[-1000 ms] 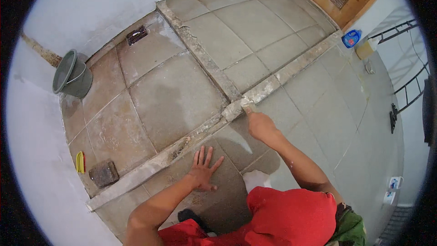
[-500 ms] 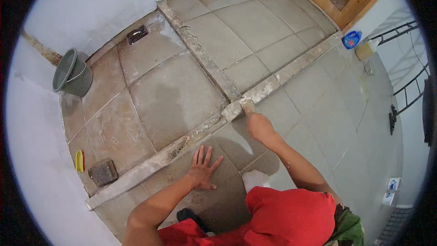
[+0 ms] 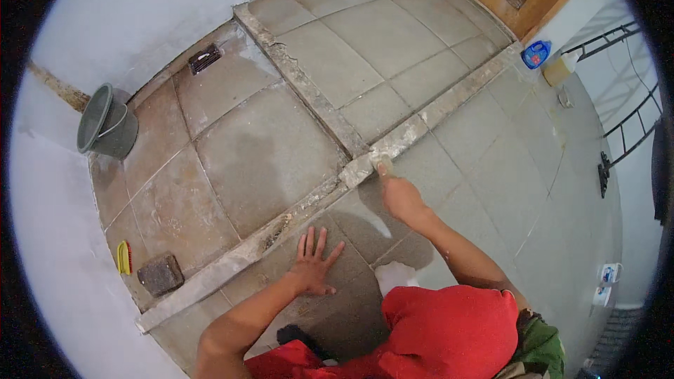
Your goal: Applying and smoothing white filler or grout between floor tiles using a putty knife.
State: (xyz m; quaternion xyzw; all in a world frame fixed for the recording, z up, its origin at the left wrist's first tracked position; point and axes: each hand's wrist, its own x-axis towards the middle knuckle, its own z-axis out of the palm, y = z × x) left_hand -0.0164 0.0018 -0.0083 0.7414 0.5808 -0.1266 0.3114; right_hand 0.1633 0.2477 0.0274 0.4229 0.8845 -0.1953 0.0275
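My left hand (image 3: pixel 314 267) lies flat on the grey floor tiles with its fingers spread, holding nothing. It is just on the near side of the low, worn cement curb (image 3: pixel 232 264). My right hand (image 3: pixel 404 200) is closed, fingers pointing at the curb where a second cement strip (image 3: pixel 309 84) joins it. Under its fingertips a small pale tool (image 3: pixel 380 161) touches the curb top; most of it is covered by the hand, so I cannot tell its kind. The curb is chipped and flaking whitish around that spot.
Beyond the curb at left are a grey bucket (image 3: pixel 116 133), a yellow brush (image 3: pixel 124 257) with red bristles, a dark block (image 3: pixel 161 275) and a floor drain (image 3: pixel 205 59). At far right stand a blue bottle (image 3: pixel 536 54), a yellowish jug (image 3: pixel 558 71) and a black metal rack (image 3: pixel 621 133).
My view has shifted slightly. The right hand stays at the curb junction with only a small movement of the fingers and tool; the left hand remains planted on the tiles.
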